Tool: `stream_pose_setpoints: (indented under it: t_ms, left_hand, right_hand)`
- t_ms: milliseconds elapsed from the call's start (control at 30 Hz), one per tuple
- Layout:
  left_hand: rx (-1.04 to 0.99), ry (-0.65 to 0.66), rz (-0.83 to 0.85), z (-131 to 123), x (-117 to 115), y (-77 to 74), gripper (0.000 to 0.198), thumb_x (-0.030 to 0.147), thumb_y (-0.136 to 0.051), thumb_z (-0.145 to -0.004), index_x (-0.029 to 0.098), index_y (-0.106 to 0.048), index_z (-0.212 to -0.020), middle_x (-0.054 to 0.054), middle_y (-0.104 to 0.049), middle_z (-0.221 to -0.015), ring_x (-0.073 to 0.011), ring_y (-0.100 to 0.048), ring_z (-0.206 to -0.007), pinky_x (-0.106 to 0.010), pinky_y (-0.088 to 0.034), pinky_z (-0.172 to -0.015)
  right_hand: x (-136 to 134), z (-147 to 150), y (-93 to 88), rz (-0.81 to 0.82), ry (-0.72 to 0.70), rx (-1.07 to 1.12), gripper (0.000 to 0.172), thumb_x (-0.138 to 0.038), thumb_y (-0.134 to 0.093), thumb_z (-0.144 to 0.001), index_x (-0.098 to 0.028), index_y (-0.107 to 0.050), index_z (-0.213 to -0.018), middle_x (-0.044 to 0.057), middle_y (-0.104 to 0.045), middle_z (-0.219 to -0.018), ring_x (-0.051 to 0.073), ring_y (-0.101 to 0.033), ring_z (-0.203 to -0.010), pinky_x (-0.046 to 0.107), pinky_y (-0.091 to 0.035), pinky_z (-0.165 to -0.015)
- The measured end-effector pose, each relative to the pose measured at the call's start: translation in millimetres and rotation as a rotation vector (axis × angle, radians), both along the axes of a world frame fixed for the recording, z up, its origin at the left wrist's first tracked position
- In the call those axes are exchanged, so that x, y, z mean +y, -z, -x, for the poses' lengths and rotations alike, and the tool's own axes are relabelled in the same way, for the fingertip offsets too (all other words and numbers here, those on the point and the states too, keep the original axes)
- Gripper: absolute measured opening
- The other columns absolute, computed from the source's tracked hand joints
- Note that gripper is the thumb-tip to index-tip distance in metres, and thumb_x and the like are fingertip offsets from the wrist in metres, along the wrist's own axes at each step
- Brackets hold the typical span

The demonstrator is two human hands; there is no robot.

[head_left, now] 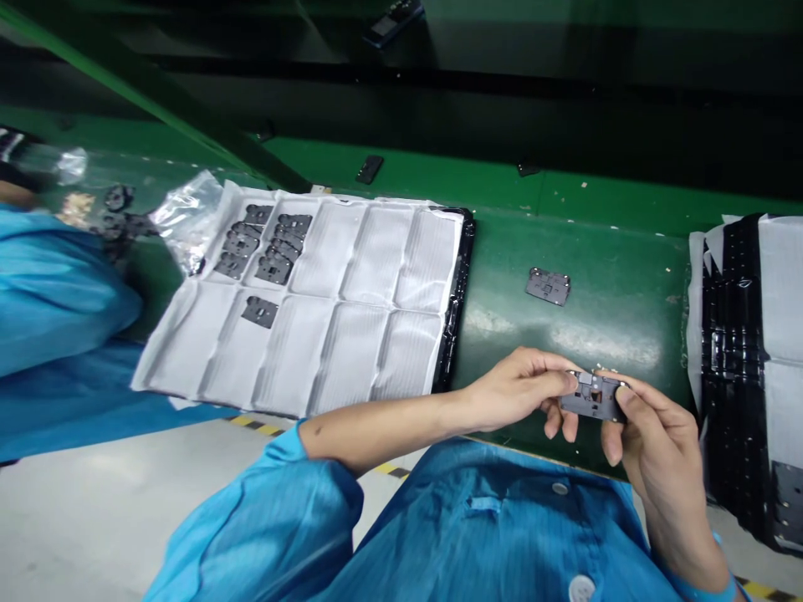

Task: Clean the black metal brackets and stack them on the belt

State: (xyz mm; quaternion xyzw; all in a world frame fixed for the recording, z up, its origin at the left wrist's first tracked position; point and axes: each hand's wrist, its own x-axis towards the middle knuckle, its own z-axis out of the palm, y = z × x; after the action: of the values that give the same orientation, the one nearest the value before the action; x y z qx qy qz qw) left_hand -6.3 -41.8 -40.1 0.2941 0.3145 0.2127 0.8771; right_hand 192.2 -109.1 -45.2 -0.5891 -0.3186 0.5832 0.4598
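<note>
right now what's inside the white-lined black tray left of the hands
Flat dark-grey parts: several in each of two upper compartments, one in a lower. Thin white sheeting hides most of the black tray.

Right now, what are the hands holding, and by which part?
A dark grey plate: the left hand grips its left end, the right hand its right end.

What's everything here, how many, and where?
Bench: 1, green, across middle
Held part: 1, dark grey, lower right
Loose part: 1, dark grey, on bench
Lined tray: 1, white, centre left
Tray parts: several, dark grey, tray's left half
Clear bag: 1, transparent, tray's corner
Right trays: uncounted stack, black, right edge
Small objects: several, black, towards back
Beam: 1, green, upper left
Co-worker's sleeve: 1, blue, left edge
Floor: 1, grey, bottom left
Clothing: 1, blue, bottom centre
Left hand and right hand: 2, bare, on held part
</note>
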Motion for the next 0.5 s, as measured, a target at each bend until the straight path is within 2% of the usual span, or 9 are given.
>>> stream_pose_setpoints:
  t_ms: [233, 500]
  left_hand:
    - [-0.077, -0.023, 0.100, 0.0, 0.9, 5.7, 0.021, 0.028, -0.072, -0.096, 0.008, -0.076, -0.102, -0.008, -0.074, -0.072, -0.0156, -0.073, -0.063, -0.024, -0.055, -0.059]
    - [-0.081, -0.015, 0.125, -0.6, 2.3, 3.1, 0.018, 0.021, -0.067, -0.096, 0.007, -0.076, -0.101, -0.008, -0.074, -0.071, -0.0158, -0.074, -0.061, -0.022, -0.054, -0.056]
  right_hand:
    - [8.1, 1.1, -6.0, 0.043, 0.020, 0.149, 0.025, -0.041, -0.084, -0.092, -0.020, -0.088, -0.106, -0.003, -0.062, -0.043, 0.012, -0.055, -0.031, 0.019, -0.041, -0.036]
    - [6.6, 0.7, -7.1, 0.064, 0.011, 0.176, 0.025, -0.042, -0.084, -0.093, -0.022, -0.089, -0.107, -0.002, -0.063, -0.045, 0.010, -0.055, -0.033, 0.018, -0.043, -0.039]
